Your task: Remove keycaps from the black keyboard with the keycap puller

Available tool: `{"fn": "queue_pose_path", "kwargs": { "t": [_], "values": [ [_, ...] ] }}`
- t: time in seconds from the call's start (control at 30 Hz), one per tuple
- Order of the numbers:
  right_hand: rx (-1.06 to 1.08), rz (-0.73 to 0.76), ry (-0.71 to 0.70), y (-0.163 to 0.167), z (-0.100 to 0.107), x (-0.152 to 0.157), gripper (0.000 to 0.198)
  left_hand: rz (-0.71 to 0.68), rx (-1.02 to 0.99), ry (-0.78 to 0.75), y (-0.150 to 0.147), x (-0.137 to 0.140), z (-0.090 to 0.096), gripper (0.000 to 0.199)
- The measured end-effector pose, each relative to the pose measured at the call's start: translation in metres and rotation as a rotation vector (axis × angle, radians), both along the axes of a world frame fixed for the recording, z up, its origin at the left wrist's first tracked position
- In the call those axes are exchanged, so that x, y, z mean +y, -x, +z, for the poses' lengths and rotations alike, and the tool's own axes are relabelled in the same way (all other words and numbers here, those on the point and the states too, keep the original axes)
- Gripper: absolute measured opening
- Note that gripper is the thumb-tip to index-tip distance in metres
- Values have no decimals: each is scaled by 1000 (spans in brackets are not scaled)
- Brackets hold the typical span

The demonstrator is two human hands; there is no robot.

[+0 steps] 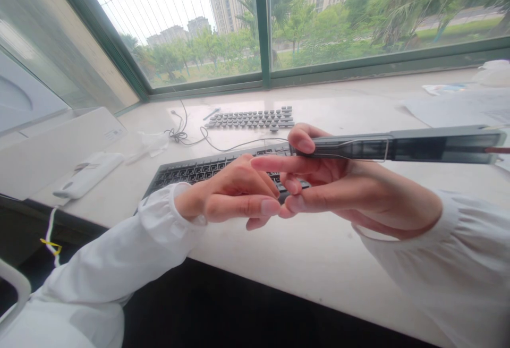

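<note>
A long dark, partly see-through tool with a thin wire loop along its side rests in my right hand, gripped near its left end by a curled finger. My right thumb and another fingertip come together below it. My left hand is closed, thumb pressed toward bent fingers, its tips meeting those of my right hand. Whatever may be between the fingertips is hidden. Under both hands lies a black keyboard with keycaps off and bare switch sockets showing; the hands cover its right part.
Loose black keycaps stand in rows behind the keyboard. A coiled black cable and clear plastic wrap lie left of them. A white power strip sits by a white box. Papers lie at right, below the window.
</note>
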State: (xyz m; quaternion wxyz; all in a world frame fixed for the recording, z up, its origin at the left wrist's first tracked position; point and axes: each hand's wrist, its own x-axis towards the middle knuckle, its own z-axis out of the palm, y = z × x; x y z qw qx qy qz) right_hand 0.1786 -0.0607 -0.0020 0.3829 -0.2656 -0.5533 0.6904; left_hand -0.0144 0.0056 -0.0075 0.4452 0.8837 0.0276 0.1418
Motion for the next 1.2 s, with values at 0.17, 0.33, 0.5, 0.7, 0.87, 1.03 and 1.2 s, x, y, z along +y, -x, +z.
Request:
{"fn": "queue_pose_path", "kwargs": {
  "t": [0.17, 0.33, 0.5, 0.7, 0.87, 1.03, 1.2],
  "values": [
    [1, 8, -15, 0, -1, 0, 31, 5, 12, 0, 0, -1, 1, 46],
    [-20, 26, -35, 0, -2, 0, 31, 4, 16, 6, 0, -1, 1, 46],
    [-12, 20, -40, -1, -3, 1, 31, -10, 19, -2, 1, 0, 1, 47],
    [-1, -16, -54, 1, -1, 0, 31, -22, 24, 6, 1, 0, 1, 47],
    [22, -17, -39, 2, 1, -1, 31, -7, 11, 22, 0, -2, 1, 47],
    [22, -34, -30, 1, 0, -1, 32, -4, 29, 19, -1, -4, 3, 47],
    [32, -15, -30, 1, 0, -1, 33, -17, 44, 13, -1, -5, 5, 48]
  ]
}}
